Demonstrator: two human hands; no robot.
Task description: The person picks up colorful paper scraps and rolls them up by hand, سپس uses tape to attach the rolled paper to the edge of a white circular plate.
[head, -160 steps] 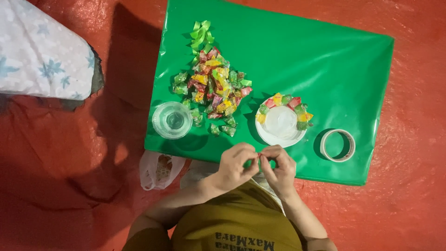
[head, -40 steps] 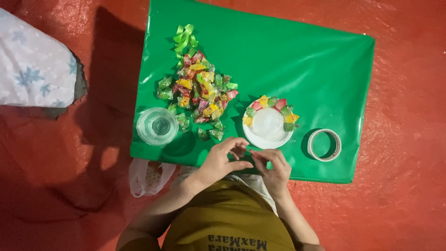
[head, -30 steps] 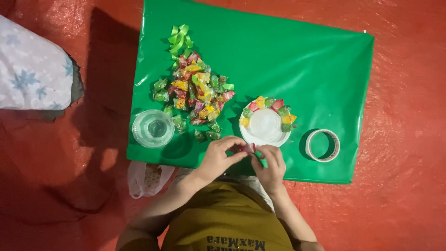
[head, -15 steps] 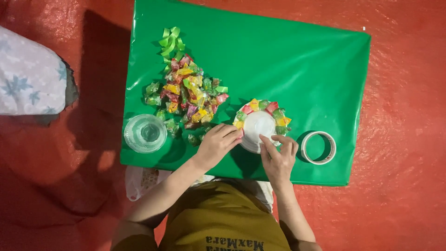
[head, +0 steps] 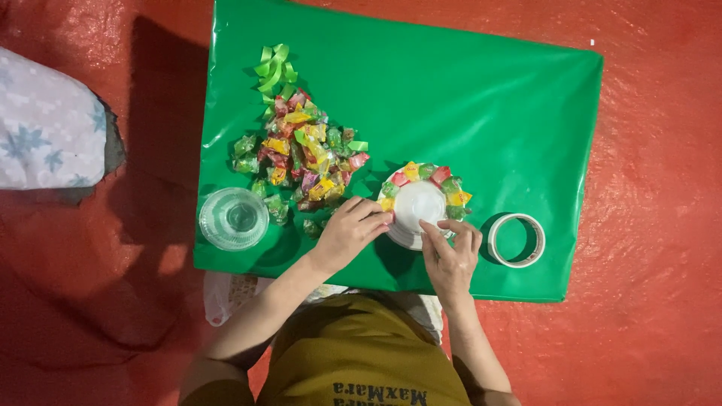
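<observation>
both hands point(head: 350, 231) point(head: 450, 252) on white bowl point(head: 418, 204) w/ candies point(head: 426, 172) round rim.

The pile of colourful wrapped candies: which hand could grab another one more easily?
Probably the left hand: it rests right beside the pile of colourful wrapped candies, while the right hand sits across the white round plate, nearer the tape roll.

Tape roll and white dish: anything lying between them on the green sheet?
Only the right hand: in the head view its fingers sit on the dish edge nearest the tape roll. The green sheet between is otherwise bare.
</observation>
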